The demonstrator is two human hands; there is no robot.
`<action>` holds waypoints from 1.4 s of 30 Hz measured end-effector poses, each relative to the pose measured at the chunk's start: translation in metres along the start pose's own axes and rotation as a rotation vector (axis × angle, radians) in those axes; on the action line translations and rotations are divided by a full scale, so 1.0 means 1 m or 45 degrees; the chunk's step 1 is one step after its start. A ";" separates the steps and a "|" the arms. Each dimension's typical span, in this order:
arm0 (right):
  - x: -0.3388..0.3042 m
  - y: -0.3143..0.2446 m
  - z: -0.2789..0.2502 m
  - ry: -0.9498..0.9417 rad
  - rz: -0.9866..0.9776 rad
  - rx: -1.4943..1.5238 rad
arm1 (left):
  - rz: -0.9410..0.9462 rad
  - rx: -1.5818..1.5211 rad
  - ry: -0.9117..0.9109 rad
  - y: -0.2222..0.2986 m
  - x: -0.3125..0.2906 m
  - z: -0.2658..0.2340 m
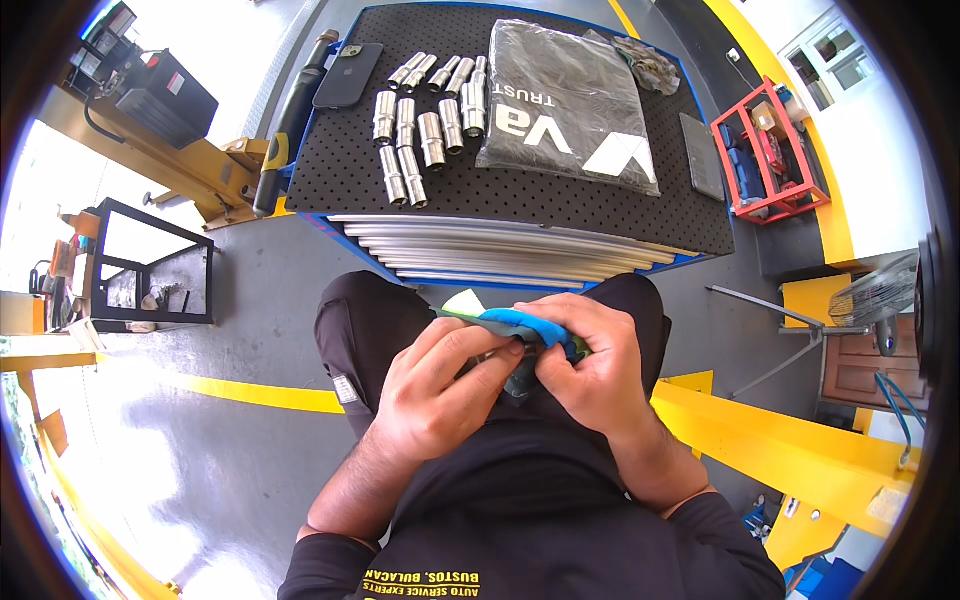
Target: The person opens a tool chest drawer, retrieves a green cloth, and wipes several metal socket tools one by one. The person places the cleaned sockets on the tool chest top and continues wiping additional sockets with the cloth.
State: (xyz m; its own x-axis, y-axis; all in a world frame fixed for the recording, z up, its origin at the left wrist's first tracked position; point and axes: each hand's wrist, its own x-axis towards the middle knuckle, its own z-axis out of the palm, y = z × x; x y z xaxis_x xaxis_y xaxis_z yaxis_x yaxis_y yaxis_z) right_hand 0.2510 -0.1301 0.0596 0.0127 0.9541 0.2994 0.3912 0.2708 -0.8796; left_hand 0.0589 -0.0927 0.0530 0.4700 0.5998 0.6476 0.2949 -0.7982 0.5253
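Note:
Close in front of my body, both hands are closed on a rag [522, 322] with blue, dark green and pale yellow parts. My left hand [440, 385] pinches its left side, fingers curled in. My right hand [600, 365] grips the blue part, thumb toward the middle. A small shiny bit shows by the left fingers; whether it is a socket wrapped in the rag I cannot tell. Beyond my knees, several chrome sockets [432, 140] lie in loose rows on a black perforated mat [330, 170] topping a blue tool cabinet [345, 240].
On the mat lie a phone [348, 77], a black plastic-wrapped packet [570, 110], a crumpled grey cloth [648, 68] and a dark flat tablet-like thing [702, 155]. A red rack [770, 150] stands at right, a black metal frame [150, 265] at left. Yellow lift arms [780, 430] cross at right.

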 end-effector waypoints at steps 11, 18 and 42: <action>0.000 0.002 -0.002 0.005 0.340 0.327 | 0.024 -0.107 0.091 -0.004 -0.003 0.006; -0.003 -0.002 -0.008 -0.032 0.529 0.547 | -0.207 -0.076 0.067 -0.002 -0.004 0.005; -0.007 -0.006 0.001 -0.018 0.011 0.052 | -0.453 -0.254 0.007 0.004 -0.003 -0.003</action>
State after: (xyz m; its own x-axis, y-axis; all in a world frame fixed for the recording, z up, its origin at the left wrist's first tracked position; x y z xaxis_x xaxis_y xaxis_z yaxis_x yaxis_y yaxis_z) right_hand 0.2477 -0.1383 0.0622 0.0029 0.9581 0.2865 0.3534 0.2670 -0.8966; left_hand 0.0561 -0.0979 0.0549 0.3634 0.8371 0.4090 0.2708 -0.5149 0.8133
